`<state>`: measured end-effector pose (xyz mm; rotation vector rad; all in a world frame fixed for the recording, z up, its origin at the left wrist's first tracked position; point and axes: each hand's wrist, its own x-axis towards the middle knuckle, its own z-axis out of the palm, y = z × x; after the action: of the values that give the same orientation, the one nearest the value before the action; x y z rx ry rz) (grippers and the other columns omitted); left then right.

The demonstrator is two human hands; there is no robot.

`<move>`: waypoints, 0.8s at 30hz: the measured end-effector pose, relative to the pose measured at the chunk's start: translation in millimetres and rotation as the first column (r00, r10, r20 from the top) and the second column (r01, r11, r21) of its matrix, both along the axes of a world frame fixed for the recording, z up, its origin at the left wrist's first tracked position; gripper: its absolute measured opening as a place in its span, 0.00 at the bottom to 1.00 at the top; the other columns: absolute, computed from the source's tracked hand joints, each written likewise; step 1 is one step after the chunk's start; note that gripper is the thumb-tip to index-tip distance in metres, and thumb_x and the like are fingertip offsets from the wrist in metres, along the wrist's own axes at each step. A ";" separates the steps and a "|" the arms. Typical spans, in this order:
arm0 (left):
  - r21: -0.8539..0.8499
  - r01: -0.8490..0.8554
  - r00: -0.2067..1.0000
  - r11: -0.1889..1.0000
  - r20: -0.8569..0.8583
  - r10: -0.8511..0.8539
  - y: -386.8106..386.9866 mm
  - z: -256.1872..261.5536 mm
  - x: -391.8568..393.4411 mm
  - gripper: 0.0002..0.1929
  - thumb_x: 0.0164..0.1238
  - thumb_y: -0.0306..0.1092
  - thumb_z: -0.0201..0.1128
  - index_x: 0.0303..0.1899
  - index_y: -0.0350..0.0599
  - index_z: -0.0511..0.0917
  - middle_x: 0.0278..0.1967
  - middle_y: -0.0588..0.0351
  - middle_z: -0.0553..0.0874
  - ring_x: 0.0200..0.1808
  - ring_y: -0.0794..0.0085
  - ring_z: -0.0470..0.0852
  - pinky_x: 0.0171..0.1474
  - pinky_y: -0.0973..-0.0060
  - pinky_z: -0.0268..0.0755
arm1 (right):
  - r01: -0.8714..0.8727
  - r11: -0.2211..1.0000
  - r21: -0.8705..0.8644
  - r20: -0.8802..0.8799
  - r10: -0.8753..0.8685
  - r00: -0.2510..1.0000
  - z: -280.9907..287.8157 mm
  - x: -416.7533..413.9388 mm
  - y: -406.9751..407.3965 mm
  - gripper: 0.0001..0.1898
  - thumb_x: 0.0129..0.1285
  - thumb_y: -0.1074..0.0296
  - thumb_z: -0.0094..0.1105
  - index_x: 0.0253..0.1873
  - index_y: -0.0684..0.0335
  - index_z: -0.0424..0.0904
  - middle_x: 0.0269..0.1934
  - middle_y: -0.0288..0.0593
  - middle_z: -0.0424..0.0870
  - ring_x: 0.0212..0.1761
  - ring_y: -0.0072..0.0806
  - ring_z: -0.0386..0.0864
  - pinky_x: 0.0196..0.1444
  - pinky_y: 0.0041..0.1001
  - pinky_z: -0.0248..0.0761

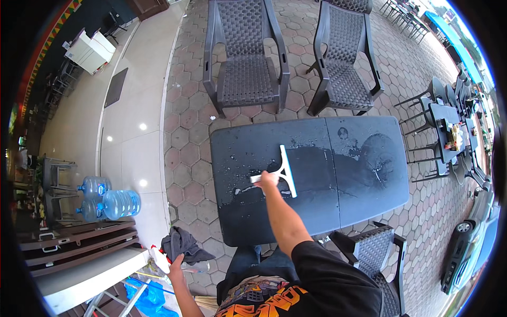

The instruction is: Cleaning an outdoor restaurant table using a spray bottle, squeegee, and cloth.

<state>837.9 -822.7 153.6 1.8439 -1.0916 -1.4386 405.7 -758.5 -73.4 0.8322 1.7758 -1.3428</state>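
Observation:
My right hand grips the handle of a white squeegee, its long blade lying across the wet top of a dark folding table. Water drops and small puddles lie on the tabletop, mostly around the handle and along the far side. Off the table's near left corner, my left hand holds a dark grey cloth. A clear plastic bottle with red and white parts near its top is in that hand too, partly hidden by the cloth and fingers.
Two woven plastic armchairs stand beyond the table; another armchair is at the near right. Large blue water bottles sit left on pale tiles. A white ledge and metal ladder are at lower left.

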 end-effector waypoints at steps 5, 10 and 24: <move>0.025 -0.022 1.000 0.999 -0.013 0.022 -16.5 21.0 -3.4 0.27 0.51 0.22 0.70 0.55 0.31 0.74 0.47 0.50 0.82 0.45 0.65 0.82 0.53 0.70 0.73 | 0.207 0.912 -0.353 0.268 -0.114 0.957 23.8 53.3 -62.5 0.14 0.71 0.66 0.47 0.51 0.74 0.68 0.45 0.60 0.79 0.43 0.48 0.84 0.39 0.41 0.85; -0.037 -0.058 0.998 0.998 0.015 0.058 -27.8 15.6 20.7 0.26 0.50 0.25 0.71 0.54 0.30 0.75 0.47 0.50 0.82 0.46 0.66 0.81 0.54 0.72 0.71 | 0.162 0.786 -0.597 0.340 0.064 0.938 72.0 71.1 -55.8 0.14 0.72 0.63 0.49 0.51 0.70 0.69 0.44 0.54 0.79 0.45 0.43 0.81 0.47 0.39 0.81; -0.041 0.044 0.998 0.998 0.051 -0.042 -6.6 -3.3 -20.4 0.44 0.44 0.24 0.76 0.66 0.31 0.62 0.59 0.48 0.73 0.56 0.66 0.74 0.60 0.72 0.66 | -0.280 0.915 -0.291 0.040 0.304 0.952 138.5 -39.4 129.3 0.13 0.69 0.65 0.49 0.49 0.71 0.72 0.29 0.48 0.78 0.21 0.32 0.76 0.19 0.29 0.72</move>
<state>817.5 -829.3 150.3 1.8467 -1.1837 -1.3888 366.3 -629.2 65.1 0.4394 1.5256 -1.2996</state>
